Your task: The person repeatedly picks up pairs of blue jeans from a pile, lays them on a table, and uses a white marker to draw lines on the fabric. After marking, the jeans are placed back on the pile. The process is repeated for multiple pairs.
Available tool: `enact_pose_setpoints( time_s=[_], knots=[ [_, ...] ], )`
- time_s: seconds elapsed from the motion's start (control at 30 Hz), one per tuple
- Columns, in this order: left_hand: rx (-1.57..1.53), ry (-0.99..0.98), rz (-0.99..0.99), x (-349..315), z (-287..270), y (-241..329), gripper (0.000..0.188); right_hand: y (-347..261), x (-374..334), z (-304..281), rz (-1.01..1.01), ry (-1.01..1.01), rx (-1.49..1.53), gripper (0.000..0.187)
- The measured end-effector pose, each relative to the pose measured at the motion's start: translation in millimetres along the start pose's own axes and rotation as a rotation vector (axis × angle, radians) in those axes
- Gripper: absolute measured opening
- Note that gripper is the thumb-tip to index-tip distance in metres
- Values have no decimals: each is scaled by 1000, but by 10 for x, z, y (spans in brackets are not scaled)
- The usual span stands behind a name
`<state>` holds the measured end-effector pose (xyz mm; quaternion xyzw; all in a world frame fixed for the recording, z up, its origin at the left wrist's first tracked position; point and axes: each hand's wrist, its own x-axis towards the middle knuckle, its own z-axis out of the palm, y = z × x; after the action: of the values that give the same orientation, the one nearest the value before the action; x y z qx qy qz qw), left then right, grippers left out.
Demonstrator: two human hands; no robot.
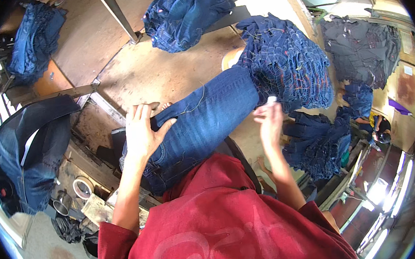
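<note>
Clearly, the most room for your hands lies ahead, over the brown floor (180,79) beyond the folded jeans (211,111). These lie slantwise across your lap, near end by your left arm. Their far end meets the large denim pile (288,62), which closes off that side. To your right, a smaller denim pile (314,144) stands just past your forearm; to your left, draped jeans (32,156) bound the space.

Left hand (141,131): fingers extended and close together, thumb spread wide, resting at the upper-left edge of the folded jeans. Right hand (269,123): raised off their right side, fingers partly curled, blurred. A small white item (271,100) shows at its fingertips; you cannot tell whether it is pinched or worn.

Materials: folded jeans mid-blue, faded along the middle, darker toward the edges, cloth mostly smooth. A loose pale thread (199,102) curls over them. Large pile: layered, ruffled, raw-looking edges with reddish thread ends. Beyond it, a dark grey cloth pile (362,47), crumpled. Your shirt (216,218): deep red.
</note>
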<state>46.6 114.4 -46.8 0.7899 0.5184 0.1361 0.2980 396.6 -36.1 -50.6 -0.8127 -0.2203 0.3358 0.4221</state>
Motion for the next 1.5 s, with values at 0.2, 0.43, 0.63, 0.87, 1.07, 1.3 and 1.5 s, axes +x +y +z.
enact_pose_setpoints(
  time_s=[0.2, 0.43, 0.63, 0.87, 1.07, 1.3, 1.5],
  knots=[
    [-71, 126, 281, -252, 405, 660, 40, 724, 1281, 21, 770, 40, 594, 45],
    [187, -179, 282, -63, 1116, 1096, 59, 675, 2073, -191, 312, 265, 493, 33],
    [145, -96, 275, 175, 1344, 1269, 61, 183, 2267, -448, 253, 235, 514, 46],
    [150, -224, 327, 273, 1593, 1724, 67, -374, 2173, -842, -93, 278, 468, 53],
    [196, -61, 348, 581, 2007, 2131, 70, -1151, 1884, -1107, -550, 313, 292, 57],
    [241, 189, 365, 429, 2559, 2327, 51, -1249, 442, -80, -903, -316, -123, 38],
    [214, 130, 356, 398, 2794, 2315, 48, -837, 2, 841, -1246, -979, -522, 16]
  ],
)
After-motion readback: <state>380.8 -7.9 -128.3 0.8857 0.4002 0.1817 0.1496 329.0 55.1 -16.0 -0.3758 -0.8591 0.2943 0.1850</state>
